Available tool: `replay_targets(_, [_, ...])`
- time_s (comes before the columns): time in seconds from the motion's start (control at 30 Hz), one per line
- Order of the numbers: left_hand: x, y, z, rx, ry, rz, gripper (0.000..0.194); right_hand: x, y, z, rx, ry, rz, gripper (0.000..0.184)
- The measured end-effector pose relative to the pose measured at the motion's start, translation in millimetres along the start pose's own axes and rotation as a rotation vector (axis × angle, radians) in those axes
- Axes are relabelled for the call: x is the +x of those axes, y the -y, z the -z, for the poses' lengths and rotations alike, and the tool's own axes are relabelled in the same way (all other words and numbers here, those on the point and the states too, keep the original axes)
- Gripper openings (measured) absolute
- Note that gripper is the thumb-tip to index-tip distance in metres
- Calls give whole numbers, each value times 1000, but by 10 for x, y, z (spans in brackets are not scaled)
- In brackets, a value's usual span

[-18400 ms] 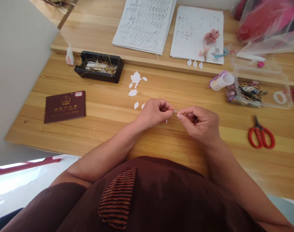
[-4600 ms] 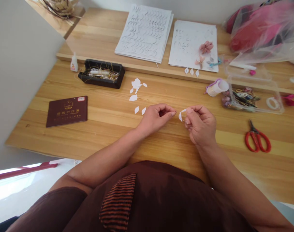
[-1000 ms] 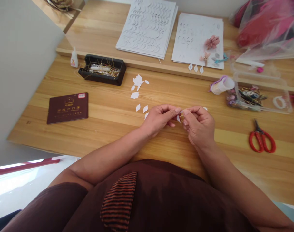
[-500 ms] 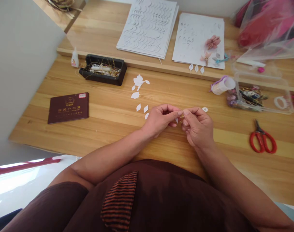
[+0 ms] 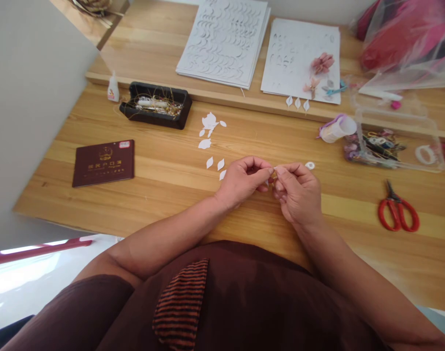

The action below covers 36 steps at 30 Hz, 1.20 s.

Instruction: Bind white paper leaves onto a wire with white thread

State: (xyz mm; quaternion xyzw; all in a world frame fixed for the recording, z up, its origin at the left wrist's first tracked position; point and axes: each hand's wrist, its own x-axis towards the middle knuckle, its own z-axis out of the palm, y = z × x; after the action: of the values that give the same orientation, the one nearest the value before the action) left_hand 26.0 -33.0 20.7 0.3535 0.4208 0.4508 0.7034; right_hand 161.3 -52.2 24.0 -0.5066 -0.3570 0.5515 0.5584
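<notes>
Wooden desk (image 5: 164,151): small white piece (image 5: 267,183) held left of red-handled scissors (image 5: 398,214)

Mostly hidden; thumb and fingertips pinched on left hand (image 5: 242,183) and right hand (image 5: 299,192), exact contact can't be told. Probably light, thin, easily creased; best gripped lightly by edge. Loose cutouts (image 5: 210,162) laid farther left.

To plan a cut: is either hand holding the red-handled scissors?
No, the red-handled scissors lie on the table, right of the right hand.

there are two hands (image 5: 239,184), two paper stacks (image 5: 222,41), one booklet (image 5: 103,164).
</notes>
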Motion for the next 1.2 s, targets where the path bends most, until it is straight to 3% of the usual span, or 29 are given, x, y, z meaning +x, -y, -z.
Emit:
replay_targets(0.33, [5, -58, 13, 31, -24, 0, 17, 24, -17, 30, -50, 61, -13, 28])
replay_targets(0.47, [28, -88, 46, 60, -36, -32, 17, -1, -31, 72, -309, 94, 175, 13])
replay_targets(0.67, [49, -166, 108, 191, -43, -27, 16, -63, 19, 144, -707, 80, 501, 5])
replay_targets(0.93, [70, -184, 108, 143, -27, 14, 15, -26, 55, 192, -920, 107, 726, 12])
replay_targets(1.2, [69, -242, 147, 366, 3, 58, 12, 20, 169, 258, -1009, 141, 832, 11])
